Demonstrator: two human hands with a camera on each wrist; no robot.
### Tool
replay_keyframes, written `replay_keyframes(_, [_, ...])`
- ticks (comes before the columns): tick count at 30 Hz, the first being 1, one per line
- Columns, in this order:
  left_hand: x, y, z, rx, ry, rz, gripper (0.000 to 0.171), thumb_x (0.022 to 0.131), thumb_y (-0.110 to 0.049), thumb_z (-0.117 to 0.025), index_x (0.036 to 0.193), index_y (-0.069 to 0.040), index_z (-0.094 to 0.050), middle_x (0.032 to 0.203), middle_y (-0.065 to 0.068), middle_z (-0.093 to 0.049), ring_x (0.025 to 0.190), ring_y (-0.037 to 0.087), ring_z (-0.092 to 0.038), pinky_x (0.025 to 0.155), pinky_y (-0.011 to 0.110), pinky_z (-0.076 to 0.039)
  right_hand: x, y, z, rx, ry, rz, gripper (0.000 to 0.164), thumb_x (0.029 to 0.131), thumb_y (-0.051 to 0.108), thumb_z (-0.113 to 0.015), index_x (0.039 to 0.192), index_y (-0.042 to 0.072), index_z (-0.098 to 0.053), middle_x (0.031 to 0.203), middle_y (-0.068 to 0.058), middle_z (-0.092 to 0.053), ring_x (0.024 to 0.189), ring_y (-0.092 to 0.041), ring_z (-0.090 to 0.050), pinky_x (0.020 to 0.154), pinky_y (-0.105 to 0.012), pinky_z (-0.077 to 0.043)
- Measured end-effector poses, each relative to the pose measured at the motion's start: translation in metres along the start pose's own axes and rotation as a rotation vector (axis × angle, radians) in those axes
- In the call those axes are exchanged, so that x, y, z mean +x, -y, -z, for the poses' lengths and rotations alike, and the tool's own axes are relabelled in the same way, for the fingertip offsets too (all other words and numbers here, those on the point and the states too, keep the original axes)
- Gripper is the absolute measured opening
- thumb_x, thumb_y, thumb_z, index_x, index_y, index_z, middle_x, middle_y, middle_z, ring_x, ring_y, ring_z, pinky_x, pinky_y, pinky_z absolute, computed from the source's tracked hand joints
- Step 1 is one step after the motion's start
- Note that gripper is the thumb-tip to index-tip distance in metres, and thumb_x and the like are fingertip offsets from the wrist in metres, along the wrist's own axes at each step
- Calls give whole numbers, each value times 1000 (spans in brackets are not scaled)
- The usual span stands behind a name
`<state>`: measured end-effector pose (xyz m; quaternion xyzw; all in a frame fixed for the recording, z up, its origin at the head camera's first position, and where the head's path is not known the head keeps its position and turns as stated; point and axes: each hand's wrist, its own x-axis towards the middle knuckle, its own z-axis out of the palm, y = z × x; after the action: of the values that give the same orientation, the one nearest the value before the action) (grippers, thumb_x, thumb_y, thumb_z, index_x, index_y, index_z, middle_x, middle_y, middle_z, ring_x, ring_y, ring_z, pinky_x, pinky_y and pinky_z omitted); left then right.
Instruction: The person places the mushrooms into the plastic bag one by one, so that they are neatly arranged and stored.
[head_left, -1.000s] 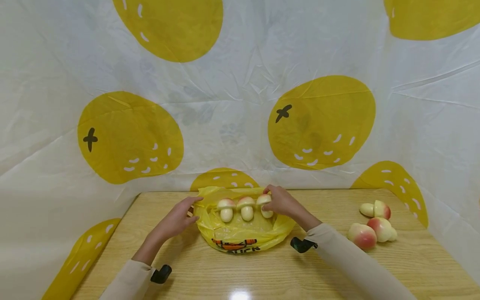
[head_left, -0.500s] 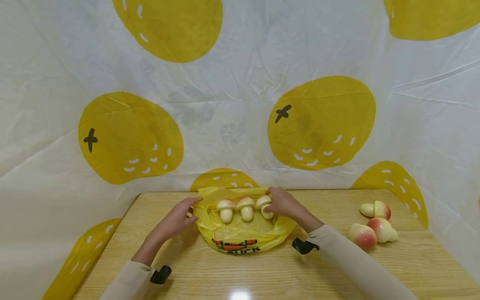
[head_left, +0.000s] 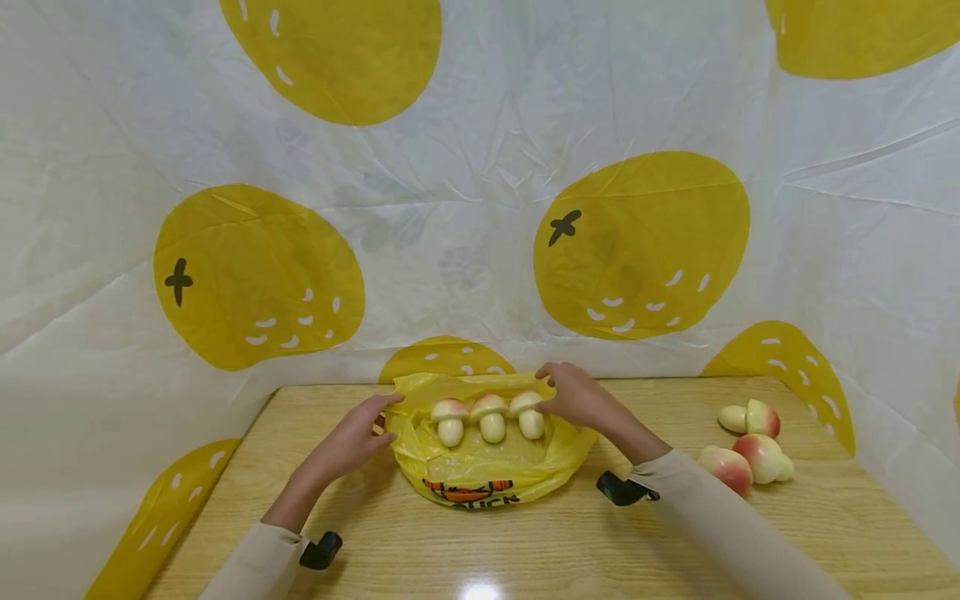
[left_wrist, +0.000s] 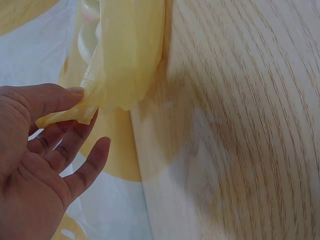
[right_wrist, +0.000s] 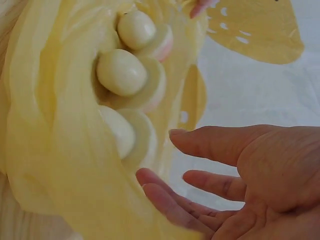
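A yellow plastic bag lies spread on the table, with dark lettering on its near side. Three pale mushrooms with pinkish caps sit in a row in its mouth: a left one, a middle one and a right one. My left hand pinches the bag's left edge between thumb and fingers, as the left wrist view shows at the bag's corner. Beside the right mushroom hovers my right hand; in the right wrist view its fingers are spread and hold nothing.
Three more mushrooms lie at the table's right: a back one, a middle one and a front one. The wooden table ends at a white cloth with yellow fruit prints, hung behind and at the sides.
My right hand has let go of the right mushroom and drawn back slightly to the right. The mushroom stays in the row. The left hand keeps its hold on the bag.
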<state>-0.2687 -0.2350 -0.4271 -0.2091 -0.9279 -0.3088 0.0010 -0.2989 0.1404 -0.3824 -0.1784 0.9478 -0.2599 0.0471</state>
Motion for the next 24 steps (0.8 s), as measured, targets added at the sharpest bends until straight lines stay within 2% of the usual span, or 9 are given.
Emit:
replay_keyframes(9, [2,1,0,-10,4,5,61,94,0,-70,149,0,-46,141,18,-54,105,26,-62,79,33,-56,-15,-12,15,72,-28,32,42,93,7,-72,132,-4,-60,124,-27,-64,110,-41,-64,82,-44,-58])
replay_keyframes(15, [1,0,1,-7,1,11,60,94,0,-70,149,-1,-46,141,18,-54,104,26,-61,78,33,-55,-27,-19,29,132,-50,59,43,93,4,-72,133,-2,-59,121,-27,-65,103,-39,-67,78,-41,-59])
replay_keyframes(24, [0,-1,2,-3,-2,-9,61,93,0,-70,149,1,-46,141,19,-54,104,27,-62,79,34,-56,-46,-34,46,152,-19,96,35,93,5,-73,126,-4,-64,113,-23,-67,92,-32,-70,74,-39,-59])
